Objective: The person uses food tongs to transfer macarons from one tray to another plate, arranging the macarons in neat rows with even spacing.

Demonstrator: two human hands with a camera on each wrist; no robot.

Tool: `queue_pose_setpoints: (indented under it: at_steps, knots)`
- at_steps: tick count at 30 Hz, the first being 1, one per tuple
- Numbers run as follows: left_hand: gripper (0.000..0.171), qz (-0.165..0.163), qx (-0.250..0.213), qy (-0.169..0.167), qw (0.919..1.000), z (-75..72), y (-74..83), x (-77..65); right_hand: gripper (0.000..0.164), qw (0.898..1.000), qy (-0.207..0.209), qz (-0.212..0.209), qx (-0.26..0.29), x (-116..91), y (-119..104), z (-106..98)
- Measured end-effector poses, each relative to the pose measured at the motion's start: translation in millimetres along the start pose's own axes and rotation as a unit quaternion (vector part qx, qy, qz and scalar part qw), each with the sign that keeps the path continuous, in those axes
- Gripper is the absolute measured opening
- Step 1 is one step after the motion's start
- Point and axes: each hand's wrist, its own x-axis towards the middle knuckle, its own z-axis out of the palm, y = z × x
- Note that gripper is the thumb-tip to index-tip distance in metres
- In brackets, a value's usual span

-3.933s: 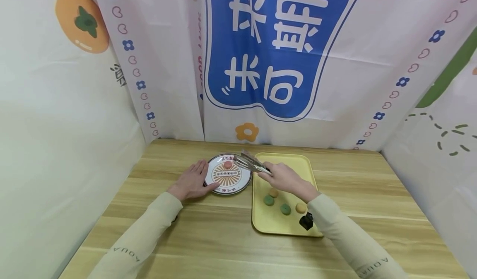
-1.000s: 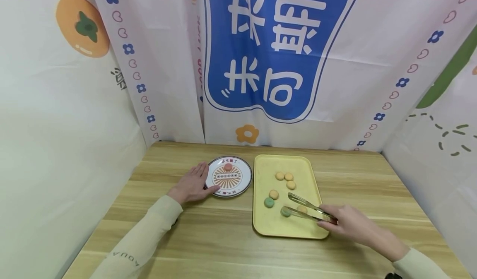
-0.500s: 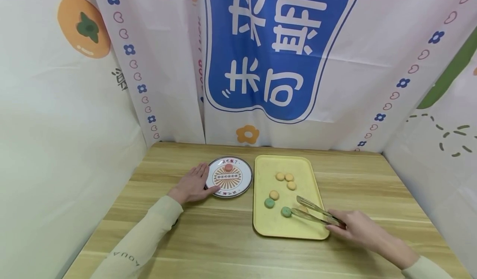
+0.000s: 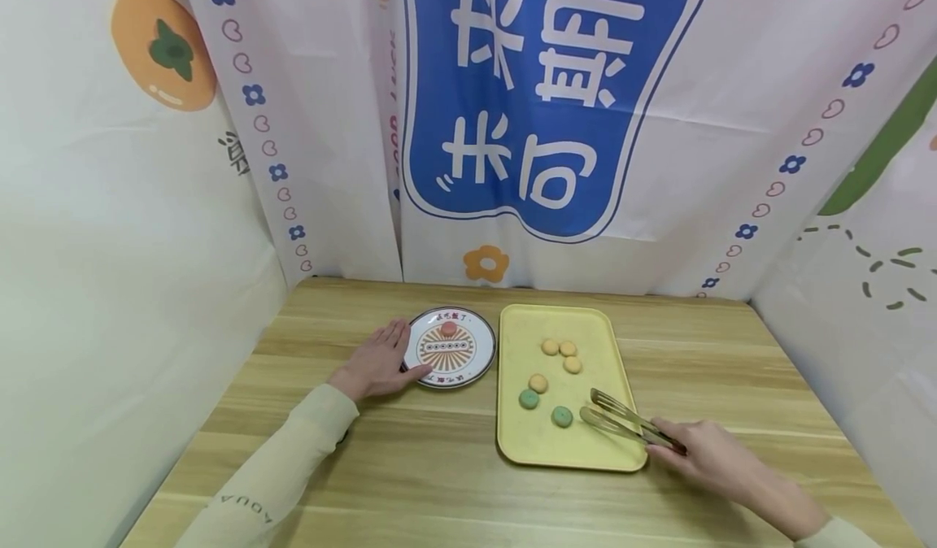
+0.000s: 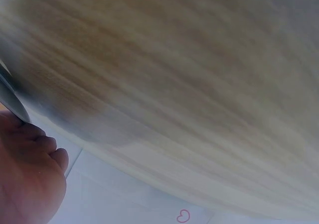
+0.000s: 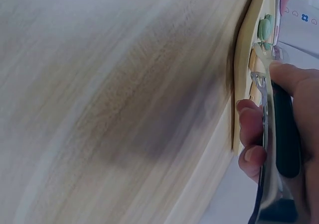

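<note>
My left hand (image 4: 375, 363) rests at the left edge of a round white plate (image 4: 476, 361), fingers straight along the rim and thumb at its front. A pink macaron (image 4: 449, 329) lies on the plate. My right hand (image 4: 706, 454) grips metal tongs (image 4: 633, 426) with a dark handle (image 6: 286, 134), over the front right of a yellow tray (image 4: 542, 446). The tong tips stand apart, to the right of a green macaron (image 4: 562, 416). A yellow macaron seen there earlier is hardly visible; whether the tongs hold it I cannot tell.
Another green macaron (image 4: 529, 399) and a yellow macaron (image 4: 538, 383) sit side by side on the tray. Three yellow macarons (image 4: 568, 349) cluster farther back. Printed cloth (image 4: 337, 206) hangs behind the wooden table (image 4: 424, 483) and along its sides.
My right hand brought the tongs from beside the plate to the tray's front right, then shifted slightly right, off the green macaron. The tong tips have drawn somewhat closer together. My left hand stays put.
</note>
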Motion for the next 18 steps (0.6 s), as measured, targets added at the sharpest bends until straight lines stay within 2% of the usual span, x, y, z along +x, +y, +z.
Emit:
queue_pose_setpoints:
  at_steps: [12,18]
  knots:
    - [0.107,-0.002,-0.001,0.002,1.0000,0.0,0.2,0.5,0.010,1.000,0.001,0.001,0.012,-0.6,-0.4,1.9]
    - [0.107,-0.001,-0.001,-0.001,1.0000,0.4,-0.1,-0.1,0.012,0.999,0.021,-0.033,0.006,0.7,-1.5,3.6]
